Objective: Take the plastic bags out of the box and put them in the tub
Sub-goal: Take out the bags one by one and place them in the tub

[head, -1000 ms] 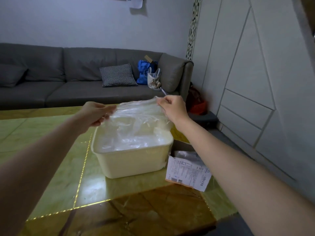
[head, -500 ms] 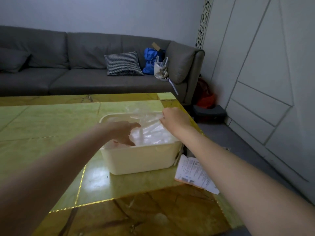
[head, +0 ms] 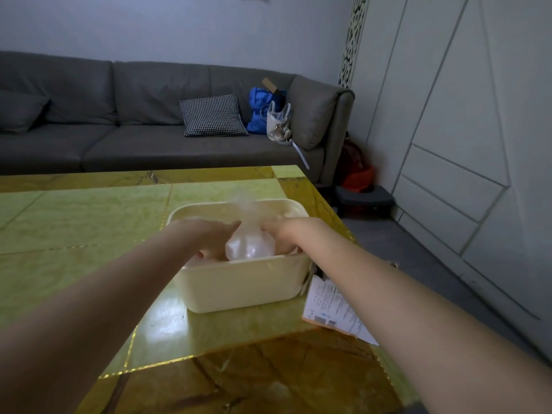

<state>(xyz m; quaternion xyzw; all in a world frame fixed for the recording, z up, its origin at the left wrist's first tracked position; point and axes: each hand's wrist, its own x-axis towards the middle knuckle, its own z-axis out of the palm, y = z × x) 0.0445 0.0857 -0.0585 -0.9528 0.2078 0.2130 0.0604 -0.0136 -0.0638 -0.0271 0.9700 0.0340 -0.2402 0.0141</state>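
Centre of the frame: a cream tub [head: 239,289] stands on a green and gold table [head: 89,222], close to the table's right edge. Both hands reach down into the tub from the lower corners of the frame. The left hand [head: 209,234] lies left of centre, palm down, fingers pointing into the tub; its fingertips are hidden behind the near wall and by the plastic, so how far it is closed cannot be told. The right hand [head: 283,234] mirrors it on the right, knuckles up, fingers dipping below the rim; whether it has hold of anything cannot be told either. Between the two hands, a bunched clear plastic bag [head: 249,245] bulges upward inside the tub, touching both hands, with a thin wisp of film rising toward the far rim.

Right of the tub, just beside its near right corner, a box [head: 334,309] with a printed shipping label sticks out past the table edge; its inside is mostly hidden by the right forearm.

Upper half of the frame: a grey sofa [head: 119,138] along the wall, bearing a checked cushion [head: 212,116], a blue bag [head: 261,109] and a pale handbag [head: 279,124]. At right stand white panelled cabinets [head: 448,130].
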